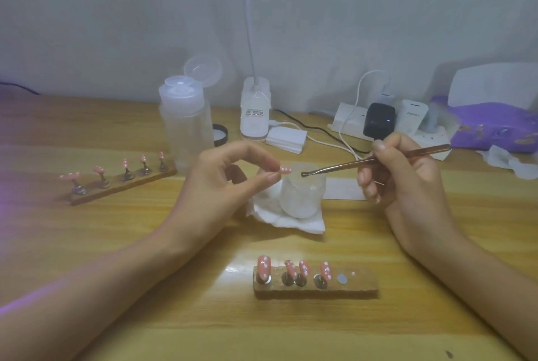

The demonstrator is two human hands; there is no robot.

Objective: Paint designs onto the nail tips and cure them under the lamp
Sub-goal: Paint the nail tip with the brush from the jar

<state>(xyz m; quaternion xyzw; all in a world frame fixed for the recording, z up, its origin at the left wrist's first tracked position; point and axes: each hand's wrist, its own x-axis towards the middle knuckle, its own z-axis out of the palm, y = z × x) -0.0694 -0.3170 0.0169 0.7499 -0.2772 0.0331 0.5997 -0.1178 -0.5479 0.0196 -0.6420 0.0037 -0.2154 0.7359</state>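
Two hands raised beside a frosted cup point(302, 197).
Between thumb and forefinger the left hand point(221, 174) pinches a pink dotted nail tip point(285, 169), which juts beyond them; the right hand point(407, 177) grips a metal dotting tool point(378, 158), its end near that tip, not touching.

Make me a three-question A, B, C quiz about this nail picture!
1. How many tips stand on the near holder? A two B four C six
2. The big bottle has its lid: A flipped open B shut C gone
3. Where is the brush tip? A over the cup B on the holder C in the bottle
Answers: B: four pink tips, one spot bare. A: the lid tilts back. A: the right hand holds the brush over the cup; the left hand pinches a loose tip.
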